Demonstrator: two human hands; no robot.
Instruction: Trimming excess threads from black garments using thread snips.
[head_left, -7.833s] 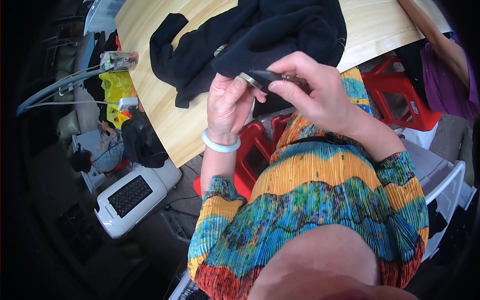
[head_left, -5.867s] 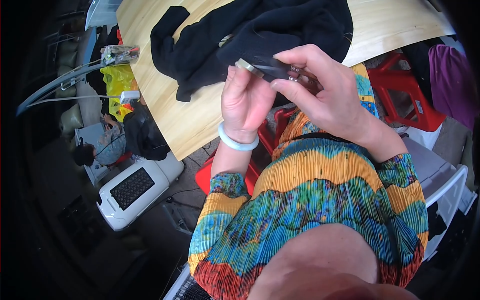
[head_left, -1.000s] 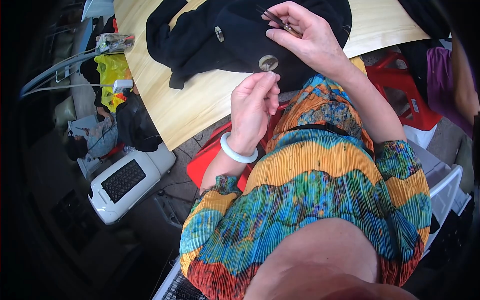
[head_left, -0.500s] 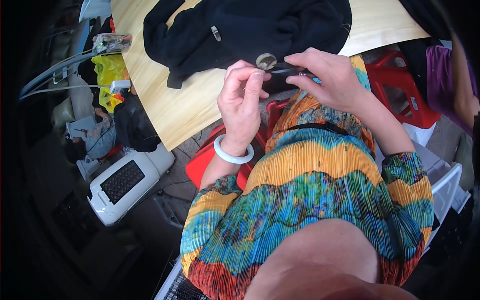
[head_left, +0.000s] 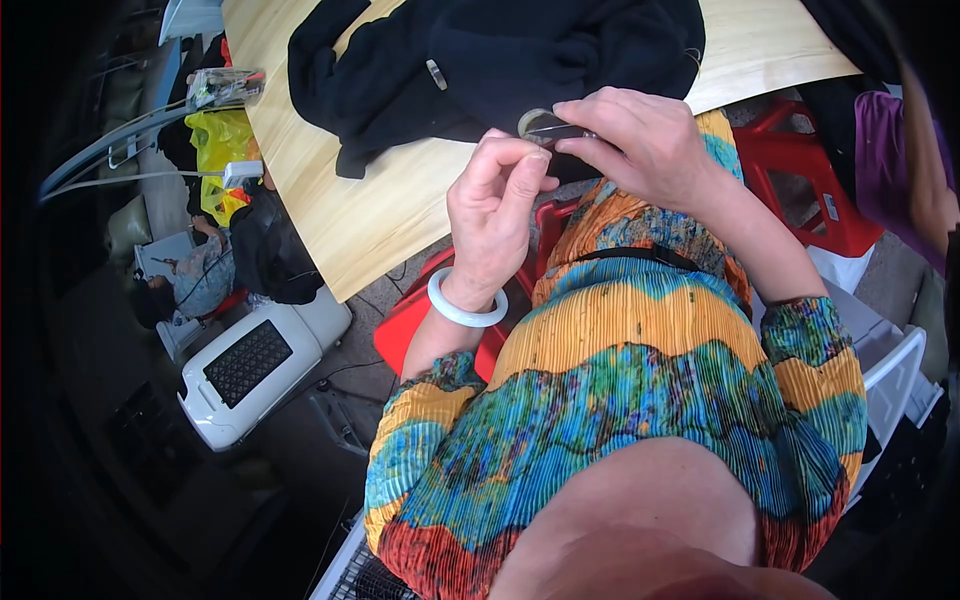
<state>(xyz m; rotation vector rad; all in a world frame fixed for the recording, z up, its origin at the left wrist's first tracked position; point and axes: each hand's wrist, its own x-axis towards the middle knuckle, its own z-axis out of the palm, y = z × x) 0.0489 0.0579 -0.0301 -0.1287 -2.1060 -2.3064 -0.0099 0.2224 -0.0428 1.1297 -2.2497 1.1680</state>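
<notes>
A round greyish-brown disc (head_left: 533,120), much like a large button, stands at the fingertips of my left hand (head_left: 496,205), whose thumb and forefinger are pinched at its lower edge. My right hand (head_left: 640,145) grips a slim, pointed metal tool (head_left: 568,130) between thumb and fingers, its tip across the disc. The fingers partly hide the tool, so its exact kind does not show. Just beyond both hands a black garment (head_left: 500,60) is spread on the wooden table (head_left: 310,210). A small, pale, narrow piece (head_left: 436,74) lies on the dark cloth.
A red stool (head_left: 410,310) is below the table edge, another red stool (head_left: 810,180) to the right. At left are a white machine-like case (head_left: 265,365), a yellow bag (head_left: 218,150) and a white plug on a cable (head_left: 241,174). Another person's arm (head_left: 925,170) shows at far right.
My right hand has moved slightly left, bringing the metal tool over the disc. My left hand has shifted a little right and down. The pale piece on the garment has moved slightly.
</notes>
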